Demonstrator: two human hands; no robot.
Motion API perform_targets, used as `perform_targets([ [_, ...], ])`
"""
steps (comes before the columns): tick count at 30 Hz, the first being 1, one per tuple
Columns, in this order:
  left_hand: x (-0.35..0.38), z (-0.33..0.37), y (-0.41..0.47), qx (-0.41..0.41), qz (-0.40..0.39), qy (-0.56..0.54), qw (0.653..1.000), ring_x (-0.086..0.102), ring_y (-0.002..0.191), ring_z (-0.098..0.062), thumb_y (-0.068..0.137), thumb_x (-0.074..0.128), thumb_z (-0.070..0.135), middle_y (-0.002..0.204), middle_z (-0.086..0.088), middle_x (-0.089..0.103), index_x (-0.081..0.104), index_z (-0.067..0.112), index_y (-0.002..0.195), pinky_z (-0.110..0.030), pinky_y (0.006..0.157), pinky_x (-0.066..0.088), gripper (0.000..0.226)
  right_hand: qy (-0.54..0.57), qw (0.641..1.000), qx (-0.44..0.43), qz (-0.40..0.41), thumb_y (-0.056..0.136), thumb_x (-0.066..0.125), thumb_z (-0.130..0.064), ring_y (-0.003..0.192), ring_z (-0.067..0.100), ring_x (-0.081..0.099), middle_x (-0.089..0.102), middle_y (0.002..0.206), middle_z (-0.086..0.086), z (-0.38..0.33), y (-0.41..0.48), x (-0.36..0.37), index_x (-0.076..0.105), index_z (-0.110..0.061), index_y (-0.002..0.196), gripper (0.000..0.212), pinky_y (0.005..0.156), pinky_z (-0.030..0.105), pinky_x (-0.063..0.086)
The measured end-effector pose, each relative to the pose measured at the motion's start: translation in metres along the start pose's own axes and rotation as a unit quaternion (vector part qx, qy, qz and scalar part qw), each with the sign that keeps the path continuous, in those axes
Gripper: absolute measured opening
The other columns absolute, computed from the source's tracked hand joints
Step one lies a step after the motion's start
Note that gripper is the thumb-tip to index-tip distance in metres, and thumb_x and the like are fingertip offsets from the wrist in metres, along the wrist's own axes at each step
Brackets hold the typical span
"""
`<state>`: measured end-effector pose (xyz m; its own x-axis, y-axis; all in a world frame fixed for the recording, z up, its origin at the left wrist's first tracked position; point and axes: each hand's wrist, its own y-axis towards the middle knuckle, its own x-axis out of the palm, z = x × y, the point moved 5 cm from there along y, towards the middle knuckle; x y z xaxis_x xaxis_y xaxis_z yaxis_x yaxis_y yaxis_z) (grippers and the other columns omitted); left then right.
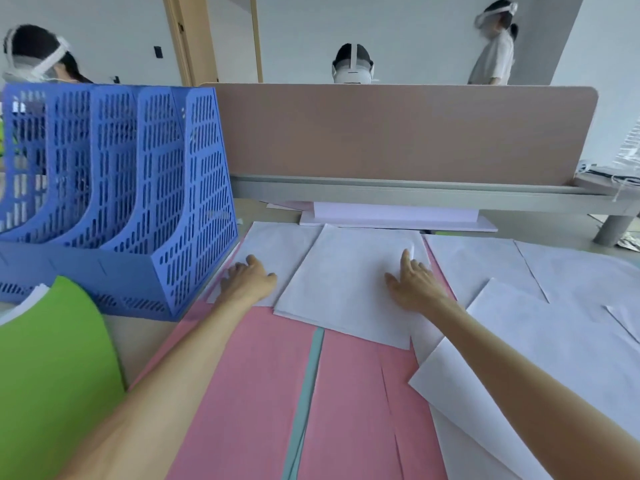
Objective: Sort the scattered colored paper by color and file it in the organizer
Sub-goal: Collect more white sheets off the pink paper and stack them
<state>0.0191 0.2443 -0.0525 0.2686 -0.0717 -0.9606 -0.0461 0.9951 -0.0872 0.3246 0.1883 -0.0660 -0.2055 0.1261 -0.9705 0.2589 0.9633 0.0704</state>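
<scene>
A blue perforated organizer (114, 199) with several slots stands at the left of the desk. White sheets (346, 289) lie over pink sheets (249, 393), and a thin teal strip (304, 393) shows between the pink ones. My left hand (247, 282) rests on a white sheet beside the organizer, fingers bent down onto the paper. My right hand (414, 282) lies flat on the middle white sheet with the forefinger stretched forward. More white sheets (540, 341) spread to the right. A green sheet (52, 375) curls up at the near left.
A tan desk divider (398, 133) on a grey rail closes the back of the desk. A white ream of paper (394, 216) lies under the rail. Three people wearing headsets are beyond the divider and the organizer.
</scene>
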Motion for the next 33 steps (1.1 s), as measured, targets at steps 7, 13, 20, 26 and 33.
perform_targets([
  [7, 0.0, -0.002, -0.004, 0.047, 0.029, 0.046, 0.997, 0.048, 0.117, -0.034, 0.097, 0.032, 0.038, 0.127, -0.018, 0.052, 0.034, 0.002, 0.13, -0.043, 0.09, 0.046, 0.049, 0.011, 0.999, -0.032, -0.019, 0.097, 0.032, -0.054, 0.14, 0.026, 0.026, 0.03, 0.151, 0.012, -0.035, 0.004, 0.009, -0.002, -0.006, 0.152, 0.081, 0.111, 0.037, 0.028],
  [13, -0.009, -0.003, -0.01, 0.045, 0.018, 0.012, 0.999, 0.055, 0.102, -0.033, 0.098, 0.03, 0.045, 0.116, -0.017, 0.058, 0.033, 0.005, 0.131, -0.041, 0.086, 0.049, 0.052, 0.068, 0.997, -0.026, -0.037, 0.095, 0.036, -0.055, 0.142, 0.028, 0.024, 0.031, 0.151, 0.012, -0.033, 0.0, 0.008, 0.006, -0.007, 0.152, 0.081, 0.113, 0.038, 0.025],
  [20, -0.021, -0.008, -0.005, -0.018, -0.03, -0.214, 0.976, 0.026, 0.141, -0.03, 0.092, 0.053, 0.034, 0.155, -0.012, 0.022, 0.007, 0.009, 0.153, -0.038, 0.105, 0.031, 0.08, 0.152, 0.984, 0.003, -0.089, 0.096, 0.036, -0.052, 0.133, 0.034, 0.036, 0.039, 0.144, 0.02, -0.064, -0.003, 0.0, 0.016, -0.01, 0.15, 0.071, 0.106, 0.038, 0.033],
  [26, -0.026, -0.026, 0.006, -0.088, -0.023, -0.462, 0.882, 0.044, 0.123, -0.029, 0.086, 0.064, 0.015, 0.139, -0.013, 0.038, 0.027, 0.002, 0.141, -0.034, 0.094, 0.039, 0.067, 0.127, 0.987, -0.035, -0.089, 0.097, 0.035, -0.048, 0.126, 0.032, 0.039, 0.048, 0.133, 0.017, -0.081, -0.002, 0.007, 0.041, -0.007, 0.12, 0.047, 0.104, 0.042, 0.032],
  [33, -0.026, -0.033, 0.007, -0.024, -0.046, -0.414, 0.909, 0.057, 0.105, -0.026, 0.084, 0.063, 0.006, 0.115, -0.008, 0.062, 0.056, 0.004, 0.114, -0.033, 0.091, 0.046, 0.031, 0.101, 0.991, -0.038, -0.077, 0.099, 0.031, -0.047, 0.122, 0.031, 0.042, 0.05, 0.116, 0.016, -0.075, 0.005, 0.009, 0.032, -0.019, 0.084, 0.033, 0.101, 0.041, 0.032],
])
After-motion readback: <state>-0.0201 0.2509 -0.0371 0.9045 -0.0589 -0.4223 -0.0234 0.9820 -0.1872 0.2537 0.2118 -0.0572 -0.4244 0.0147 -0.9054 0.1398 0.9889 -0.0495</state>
